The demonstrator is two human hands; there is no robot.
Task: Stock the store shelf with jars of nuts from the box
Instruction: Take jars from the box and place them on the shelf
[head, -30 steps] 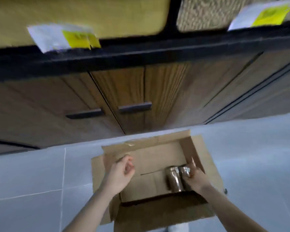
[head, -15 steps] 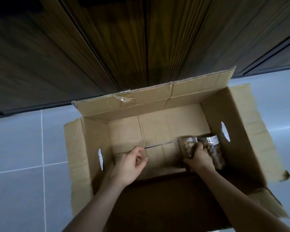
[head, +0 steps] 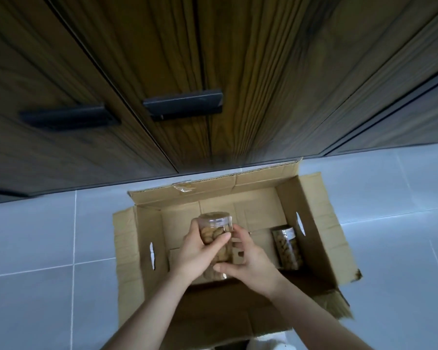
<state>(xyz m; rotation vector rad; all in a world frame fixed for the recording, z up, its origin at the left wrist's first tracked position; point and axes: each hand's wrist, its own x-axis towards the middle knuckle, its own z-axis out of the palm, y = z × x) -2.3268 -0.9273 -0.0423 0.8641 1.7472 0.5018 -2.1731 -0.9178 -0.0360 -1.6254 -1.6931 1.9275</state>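
Dark wood-grain cabinet doors (head: 213, 72) fill the upper part of the view, with two black bar handles (head: 183, 104) set side by side, and below them runs a pale grey tiled floor (head: 36, 248). No store shelf shows here, so the lift ahead will have to go somewhere outside what can be seen.

On the floor, close against the cabinet base, sits the open cardboard box (head: 314, 210), its flaps splayed outward and a cut-out handle slot in each end wall. It looks nearly emptied: one clear jar of nuts (head: 287, 248) stands alone against the right-hand wall, near the slot.

Above the middle of the box, a second jar (head: 214, 231) is held upright and clear of the bottom between both hands. The left hand (head: 197, 251) wraps the jar's side, fingers curled around it and thumb across the front. The right hand (head: 248, 263) closes in from the other side, fingers bent against the lower part of the jar; how firmly it bears there is hard to judge.

The risks from here seem modest but real. The jar's wall is smooth clear plastic or glass, so a loosened hold while passing it to one hand could let it slip back into the box and knock the standing jar over. Rising blind toward the shelf, the lid could also clip the cabinet handles, which jut out above the box.
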